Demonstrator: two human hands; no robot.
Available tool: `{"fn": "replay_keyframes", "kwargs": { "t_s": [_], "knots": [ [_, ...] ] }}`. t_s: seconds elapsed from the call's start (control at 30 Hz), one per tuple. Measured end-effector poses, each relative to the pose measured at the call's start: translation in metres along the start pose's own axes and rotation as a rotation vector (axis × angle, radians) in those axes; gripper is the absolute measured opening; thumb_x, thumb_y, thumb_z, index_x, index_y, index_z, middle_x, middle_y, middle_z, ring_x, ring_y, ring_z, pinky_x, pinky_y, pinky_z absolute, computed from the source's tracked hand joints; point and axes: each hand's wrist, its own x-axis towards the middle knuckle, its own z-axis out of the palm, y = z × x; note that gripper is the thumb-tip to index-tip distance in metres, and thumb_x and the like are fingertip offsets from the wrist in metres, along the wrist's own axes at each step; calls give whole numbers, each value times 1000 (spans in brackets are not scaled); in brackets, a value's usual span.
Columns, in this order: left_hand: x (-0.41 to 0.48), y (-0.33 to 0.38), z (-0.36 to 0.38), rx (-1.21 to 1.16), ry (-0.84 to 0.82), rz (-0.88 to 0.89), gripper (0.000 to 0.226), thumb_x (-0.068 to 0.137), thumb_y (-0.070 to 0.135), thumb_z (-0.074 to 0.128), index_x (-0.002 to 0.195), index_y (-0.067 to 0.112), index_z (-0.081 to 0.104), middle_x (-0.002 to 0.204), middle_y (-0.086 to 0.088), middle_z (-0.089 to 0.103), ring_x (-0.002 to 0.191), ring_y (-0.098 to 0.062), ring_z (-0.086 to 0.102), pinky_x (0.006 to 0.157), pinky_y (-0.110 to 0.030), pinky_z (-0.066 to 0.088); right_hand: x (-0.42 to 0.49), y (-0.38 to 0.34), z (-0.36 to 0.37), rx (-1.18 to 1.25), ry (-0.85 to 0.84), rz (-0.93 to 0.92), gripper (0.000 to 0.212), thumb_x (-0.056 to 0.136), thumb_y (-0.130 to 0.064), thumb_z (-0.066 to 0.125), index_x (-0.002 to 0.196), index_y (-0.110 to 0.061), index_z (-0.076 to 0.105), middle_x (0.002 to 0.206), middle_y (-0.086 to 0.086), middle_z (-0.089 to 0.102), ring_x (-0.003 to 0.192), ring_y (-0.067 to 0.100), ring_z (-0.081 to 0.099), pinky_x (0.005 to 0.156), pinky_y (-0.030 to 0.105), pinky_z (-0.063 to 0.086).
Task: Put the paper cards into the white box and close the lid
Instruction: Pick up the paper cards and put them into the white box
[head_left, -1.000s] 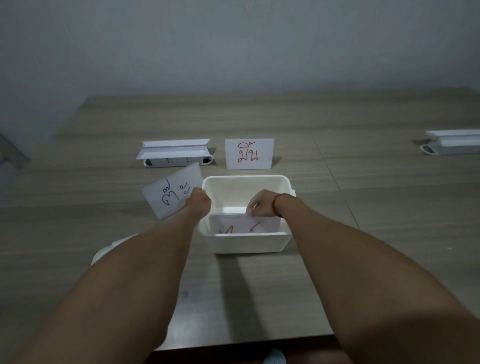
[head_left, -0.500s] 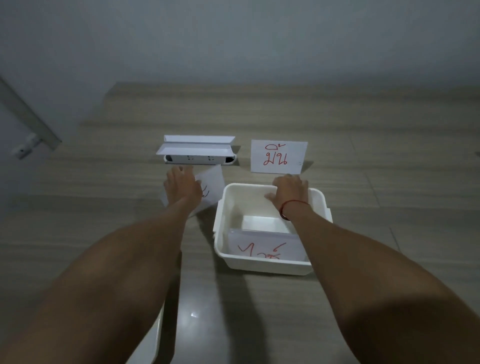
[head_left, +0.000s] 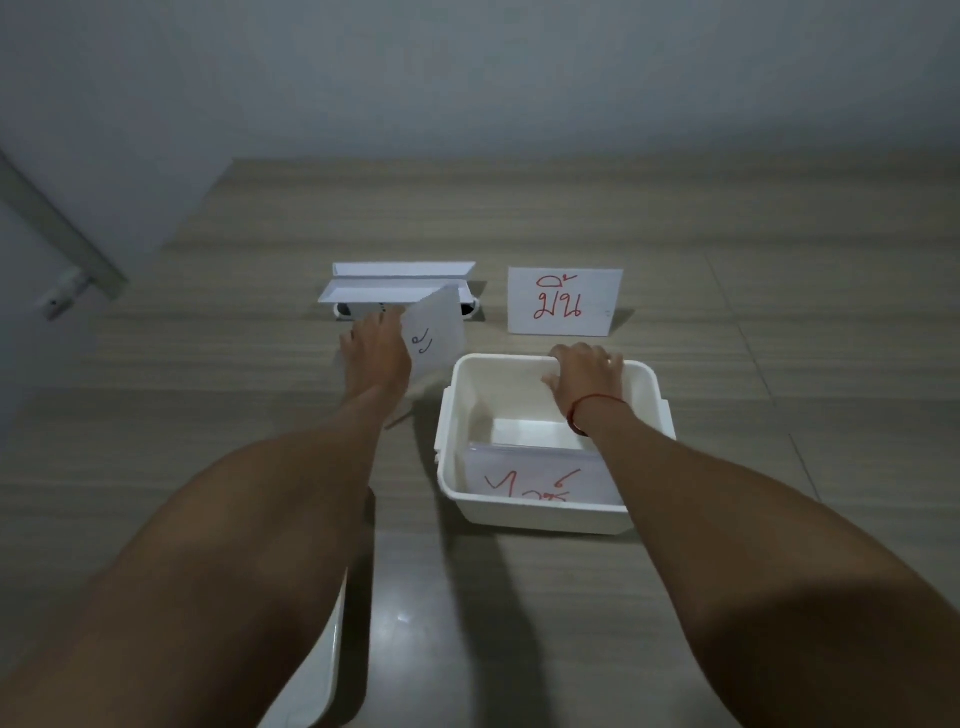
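The open white box (head_left: 524, 514) sits on the wooden table, with a card bearing red writing (head_left: 530, 480) leaning inside its near wall. My right hand (head_left: 587, 382) lies over the box's far rim, fingers curled on the edge. Left of the box, my left hand (head_left: 374, 351) holds a white card with blue writing (head_left: 436, 332), tilted, right in front of a white card stand (head_left: 400, 283). Another card with red writing (head_left: 565, 301) stands upright just behind the box. A white lid (head_left: 317, 675) shows partly under my left forearm.
The table (head_left: 779, 364) stretches wide to the right and ends at a grey wall (head_left: 467, 78) behind. A grey metal bar with a bracket (head_left: 62, 244) runs down the wall at the far left.
My right hand left the card inside the box and moved to the far rim. My left hand carried the blue-written card away from the box toward the card stand. The view shifted left.
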Motion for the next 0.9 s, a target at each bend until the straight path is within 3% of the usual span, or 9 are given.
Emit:
{"fn": "replay_keyframes", "kwargs": {
  "t_s": [0.2, 0.37, 0.53, 0.67, 0.8, 0.9],
  "knots": [
    [14, 26, -64, -114, 236, 162, 36, 96, 8, 35, 128, 9, 52, 123, -16, 58, 115, -35, 50, 96, -39, 32, -19, 20, -32, 36, -16, 128, 40, 92, -30, 57, 128, -16, 49, 130, 9, 56, 122, 28, 48, 103, 40, 32],
    [4, 70, -88, -292, 309, 321, 35, 102, 23, 31, 122, 9, 57, 114, -15, 64, 109, -32, 54, 93, -35, 28, -37, 40, -54, 92, -72, 311, 39, 92, -18, 53, 130, -14, 47, 135, 12, 50, 128, 30, 44, 104, 43, 34],
    [-43, 90, -64, -273, 209, 535, 31, 101, 26, 36, 109, 10, 61, 100, -11, 66, 94, -31, 58, 86, -38, 37, -60, 54, -51, 283, -200, 434, 42, 92, -2, 45, 134, 1, 45, 140, 22, 48, 129, 38, 49, 104, 41, 42],
    [-73, 90, -38, -231, 60, 578, 33, 103, 29, 28, 108, 13, 57, 99, -3, 61, 86, -18, 48, 88, -32, 35, -75, 59, -47, 292, -194, 440, 38, 90, 0, 46, 128, 2, 53, 134, 23, 54, 123, 38, 55, 97, 39, 47],
    [-94, 86, -15, -153, -107, 603, 25, 102, 23, 31, 106, 13, 54, 103, -7, 64, 95, -27, 57, 88, -38, 40, -78, 61, -46, 311, -177, 458, 38, 93, -1, 42, 130, 2, 52, 135, 22, 54, 123, 38, 54, 98, 40, 46],
    [-106, 80, -1, -58, -348, 601, 21, 97, 12, 35, 111, 13, 51, 110, -12, 63, 101, -33, 57, 85, -41, 41, -79, 59, -44, 318, -149, 468, 38, 94, -1, 39, 129, 1, 53, 135, 22, 53, 123, 38, 54, 99, 40, 45]
  ]
}}
